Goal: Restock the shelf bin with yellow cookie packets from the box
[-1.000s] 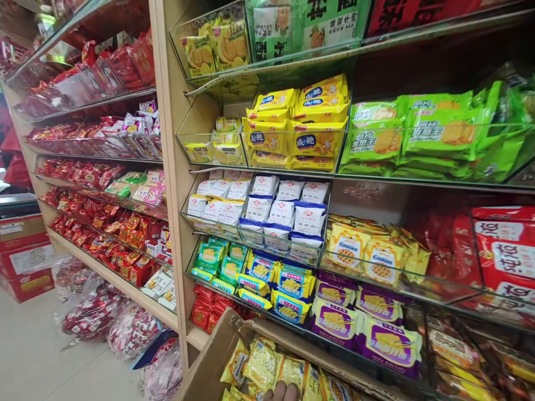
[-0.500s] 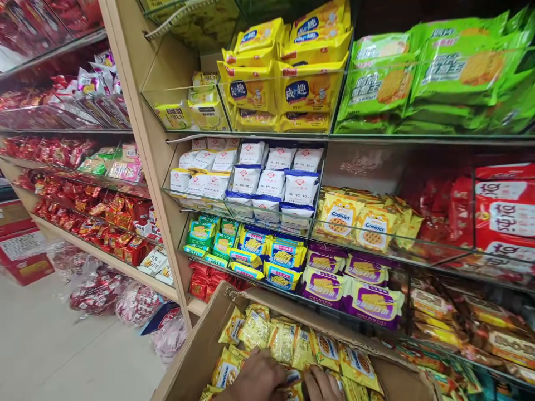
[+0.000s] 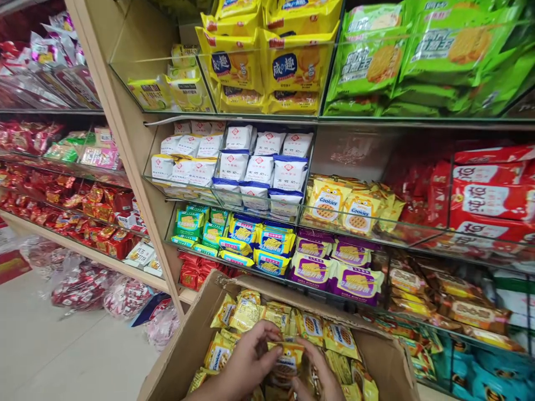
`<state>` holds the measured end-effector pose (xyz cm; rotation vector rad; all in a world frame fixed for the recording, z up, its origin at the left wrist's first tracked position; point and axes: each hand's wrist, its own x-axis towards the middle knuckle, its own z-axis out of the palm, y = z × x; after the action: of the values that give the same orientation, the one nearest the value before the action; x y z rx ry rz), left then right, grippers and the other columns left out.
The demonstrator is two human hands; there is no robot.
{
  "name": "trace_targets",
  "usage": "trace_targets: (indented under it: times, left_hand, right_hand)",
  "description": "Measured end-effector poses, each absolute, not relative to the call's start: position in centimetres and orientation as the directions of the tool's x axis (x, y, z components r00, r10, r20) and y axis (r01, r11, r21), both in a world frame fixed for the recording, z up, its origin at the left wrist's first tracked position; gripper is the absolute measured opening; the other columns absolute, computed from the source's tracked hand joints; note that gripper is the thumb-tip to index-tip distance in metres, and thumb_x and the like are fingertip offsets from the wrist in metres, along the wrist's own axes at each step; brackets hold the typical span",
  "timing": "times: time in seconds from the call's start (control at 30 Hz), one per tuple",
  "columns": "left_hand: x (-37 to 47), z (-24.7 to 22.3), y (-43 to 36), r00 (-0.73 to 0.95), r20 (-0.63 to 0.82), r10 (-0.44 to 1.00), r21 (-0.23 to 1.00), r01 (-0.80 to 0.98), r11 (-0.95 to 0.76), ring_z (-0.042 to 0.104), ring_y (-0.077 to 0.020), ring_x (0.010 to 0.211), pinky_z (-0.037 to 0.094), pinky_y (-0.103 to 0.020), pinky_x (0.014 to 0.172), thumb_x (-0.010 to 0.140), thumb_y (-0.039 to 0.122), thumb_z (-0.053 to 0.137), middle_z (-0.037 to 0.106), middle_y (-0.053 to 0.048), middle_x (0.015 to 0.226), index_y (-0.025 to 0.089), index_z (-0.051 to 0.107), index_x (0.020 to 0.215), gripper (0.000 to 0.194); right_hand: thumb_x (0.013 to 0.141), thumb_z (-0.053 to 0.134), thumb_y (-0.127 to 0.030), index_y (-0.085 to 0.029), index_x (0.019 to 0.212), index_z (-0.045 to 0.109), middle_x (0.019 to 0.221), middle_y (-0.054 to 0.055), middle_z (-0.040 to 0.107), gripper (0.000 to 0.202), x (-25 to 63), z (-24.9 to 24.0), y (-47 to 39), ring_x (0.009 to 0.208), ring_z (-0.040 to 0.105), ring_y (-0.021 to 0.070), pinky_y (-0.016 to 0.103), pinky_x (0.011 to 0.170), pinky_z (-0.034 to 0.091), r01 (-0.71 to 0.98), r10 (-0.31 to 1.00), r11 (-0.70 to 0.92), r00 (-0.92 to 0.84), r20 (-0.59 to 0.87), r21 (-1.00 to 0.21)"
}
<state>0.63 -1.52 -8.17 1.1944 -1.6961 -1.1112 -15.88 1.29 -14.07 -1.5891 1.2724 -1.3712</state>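
Observation:
An open cardboard box at the bottom holds several yellow cookie packets. Over its middle, my left hand curls its thumb and fingers around the left side of a yellow cookie packet. On that packet's right side is my right hand, its fingers bent over the top edge and its thumb below. Similar cookie packets stand upright in a clear bin on the middle shelf, beyond the box.
Clear bins hold white packets, purple packets, green packets and red packets. A wooden upright divides the shelving at left. Plastic bags lie on the floor at left.
Both hands have risen from among the packets in the box and now hold one packet between them. The view has shifted, with the shelves higher and further left in the picture.

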Motion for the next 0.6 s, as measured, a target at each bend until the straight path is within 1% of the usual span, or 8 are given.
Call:
trace_targets:
  times: [0.07,0.1,0.17,0.2,0.27,0.37,0.47,0.6]
  left_hand:
    - [-0.4,-7.5,-1.6,-0.239,0.068,-0.969,0.984,-0.142,0.104,0.057,-0.0156,0.074,0.045,-0.026,0.069,0.075,0.033,0.060,0.061,0.000,0.079,0.020,0.048,0.100,0.030]
    - [-1.0,-7.2,-1.6,-0.226,0.038,-0.973,0.997,-0.054,0.051,0.055,-0.0146,0.070,0.044,-0.025,0.066,0.072,0.038,0.063,0.059,0.002,0.074,0.020,0.049,0.098,0.035]
    - [-2.3,-6.5,-1.6,-0.208,-0.035,-0.977,0.993,0.101,-0.057,0.051,-0.0132,0.066,0.043,-0.024,0.063,0.070,0.048,0.064,0.055,0.003,0.068,0.019,0.051,0.088,0.036]
    - [-2.9,-6.3,-1.7,-0.201,-0.067,-0.977,0.984,0.150,-0.099,0.050,-0.0128,0.065,0.042,-0.024,0.063,0.071,0.051,0.062,0.054,0.003,0.067,0.019,0.052,0.081,0.036]
    - [-3.8,-6.1,-1.9,-0.179,-0.089,-0.980,0.979,0.165,-0.119,0.047,-0.0123,0.063,0.041,-0.024,0.061,0.075,0.056,0.056,0.052,0.003,0.066,0.019,0.049,0.072,0.037]
    - [-4.4,-6.7,-2.1,-0.094,-0.067,-0.993,0.986,0.145,-0.080,0.041,-0.0115,0.063,0.038,-0.023,0.063,0.072,0.059,0.057,0.045,0.006,0.062,0.020,0.046,0.064,0.042]
    - [-4.1,-8.1,-2.1,-0.050,-0.078,-0.996,0.991,0.106,-0.083,0.036,-0.0116,0.059,0.035,-0.024,0.060,0.071,0.062,0.056,0.038,0.007,0.058,0.020,0.043,0.058,0.046]
    - [-3.6,-9.3,-1.6,-0.048,-0.091,-0.995,0.993,0.073,-0.094,0.034,-0.0121,0.059,0.034,-0.025,0.061,0.074,0.062,0.051,0.037,0.006,0.059,0.020,0.044,0.060,0.045]
  right_hand:
    - [0.079,0.047,-0.041,-0.020,0.113,0.041,0.104,0.007,0.063,0.040,-14.9,-12.6,1.7,0.093,0.059,0.0196,0.028,0.079,0.045,-0.010,-0.984,-0.163,-0.067,0.164,-0.987]
    - [0.079,0.048,-0.047,-0.021,0.110,0.041,0.094,0.005,0.063,0.041,-14.6,-11.9,1.8,0.084,0.060,0.0185,0.027,0.072,0.046,0.047,-0.990,-0.118,-0.080,0.114,-0.992]
    - [0.078,0.050,-0.053,-0.020,0.104,0.044,0.070,-0.002,0.057,0.042,-14.0,-10.6,1.8,0.064,0.055,0.0155,0.025,0.060,0.043,0.027,-0.987,-0.071,-0.146,0.066,-0.997]
    - [0.077,0.051,-0.054,-0.020,0.103,0.045,0.063,-0.004,0.053,0.043,-13.8,-10.0,1.7,0.060,0.052,0.0148,0.025,0.058,0.041,-0.005,-0.978,-0.064,-0.197,0.064,-0.998]
    - [0.079,0.050,-0.055,-0.020,0.104,0.047,0.066,-0.003,0.055,0.043,-13.3,-9.2,1.5,0.065,0.054,0.0157,0.026,0.063,0.041,-0.034,-0.952,-0.069,-0.296,0.076,-0.997]
    - [0.082,0.043,-0.057,-0.021,0.094,0.053,0.086,0.004,0.065,0.039,-12.6,-9.1,1.6,0.084,0.058,0.0197,0.028,0.076,0.041,-0.060,-0.929,-0.058,-0.363,0.076,-0.996]
    - [0.082,0.040,-0.059,-0.022,0.078,0.058,0.077,0.005,0.067,0.041,-12.2,-10.2,2.0,0.075,0.059,0.0214,0.030,0.070,0.040,-0.186,-0.929,0.021,-0.367,0.049,-0.982]
    - [0.082,0.036,-0.062,-0.021,0.082,0.060,0.081,0.007,0.068,0.048,-12.5,-11.6,2.3,0.079,0.061,0.0227,0.030,0.071,0.041,-0.179,-0.931,0.059,-0.365,0.011,-0.982]
